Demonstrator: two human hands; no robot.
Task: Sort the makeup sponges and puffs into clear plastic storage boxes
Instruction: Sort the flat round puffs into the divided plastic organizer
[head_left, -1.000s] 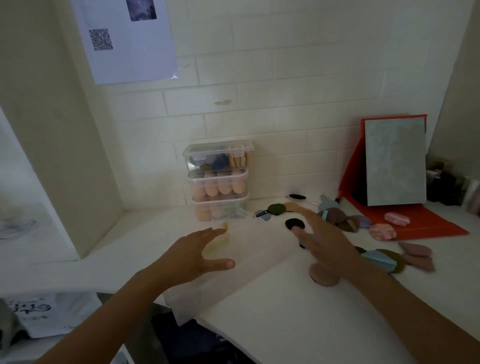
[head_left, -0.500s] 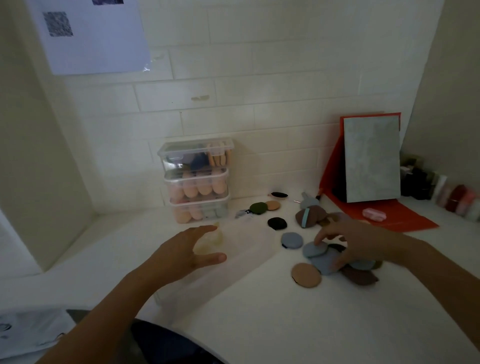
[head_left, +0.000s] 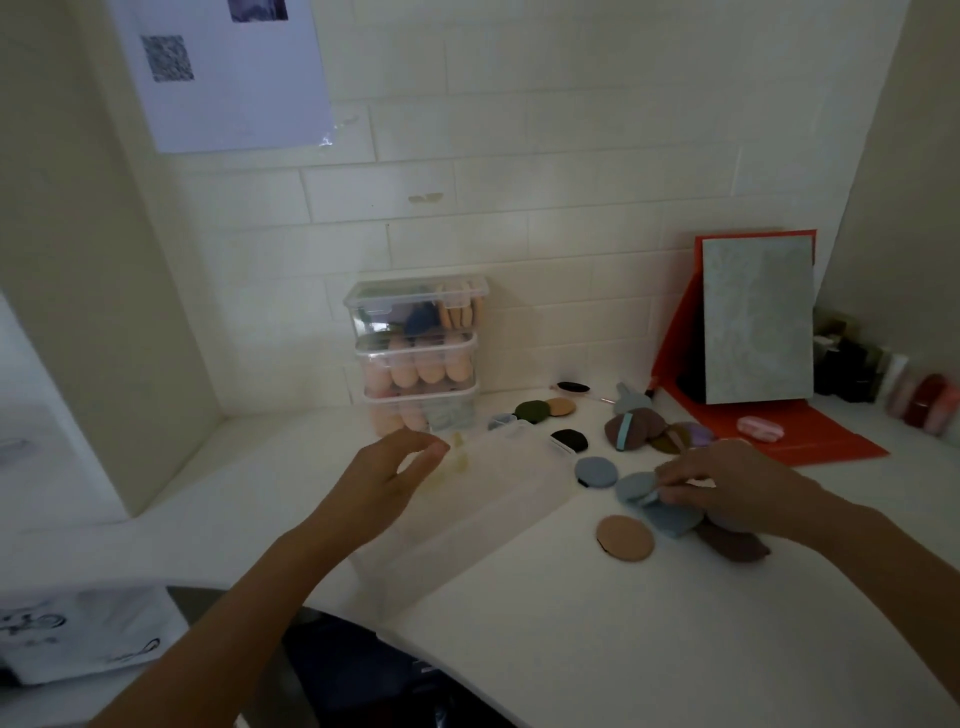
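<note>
Right hand (head_left: 727, 488) pinches the puff (head_left: 635, 486) by its rim, likely soft, featherlight; left hand (head_left: 384, 483) hovers loose, empty, over the box (head_left: 511, 493).

Single head-worn, wide-angle view. It looks forward and down from the person's eye level onto the white counter (head_left: 623, 649), with the left hand (head_left: 384, 478) and right hand (head_left: 727, 483) mid-frame at arm's reach. The tiled wall (head_left: 571, 130) fills the upper half.
</note>
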